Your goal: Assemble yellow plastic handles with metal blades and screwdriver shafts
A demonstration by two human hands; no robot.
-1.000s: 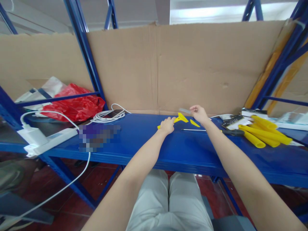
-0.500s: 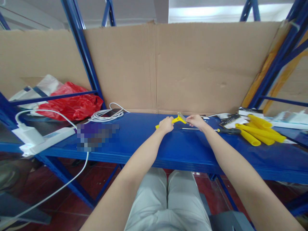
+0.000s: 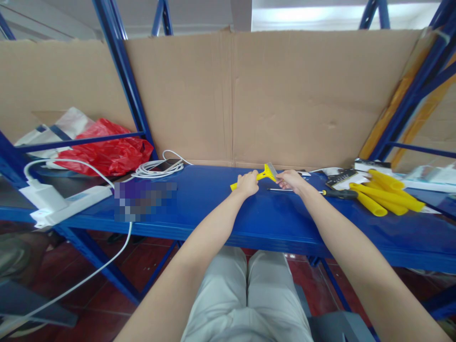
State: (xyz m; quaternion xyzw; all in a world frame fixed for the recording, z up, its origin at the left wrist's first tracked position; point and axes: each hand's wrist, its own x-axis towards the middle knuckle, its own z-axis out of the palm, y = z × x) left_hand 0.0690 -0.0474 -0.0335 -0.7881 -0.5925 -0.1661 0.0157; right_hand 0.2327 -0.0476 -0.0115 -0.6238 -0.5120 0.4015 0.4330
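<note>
My left hand (image 3: 247,183) is closed round the handle of a yellow scraper (image 3: 265,174) on the blue shelf (image 3: 213,209). The scraper's head points up and right, with a grey blade at its tip. My right hand (image 3: 290,180) is closed against that head, fingers pinched at the blade end. A screwdriver (image 3: 320,192) with a black and yellow handle lies on the shelf just right of my right wrist.
Several yellow handles (image 3: 386,197) and dark packets (image 3: 344,179) lie at the right. A coiled white cable (image 3: 156,168), a red bag (image 3: 107,152) and a white power strip (image 3: 67,204) sit at the left. Cardboard (image 3: 285,95) backs the shelf between blue uprights.
My right hand came down from the back of the shelf with a grey blade and met the scraper's head. The loose yellow piece is hidden now. My left hand kept its grip.
</note>
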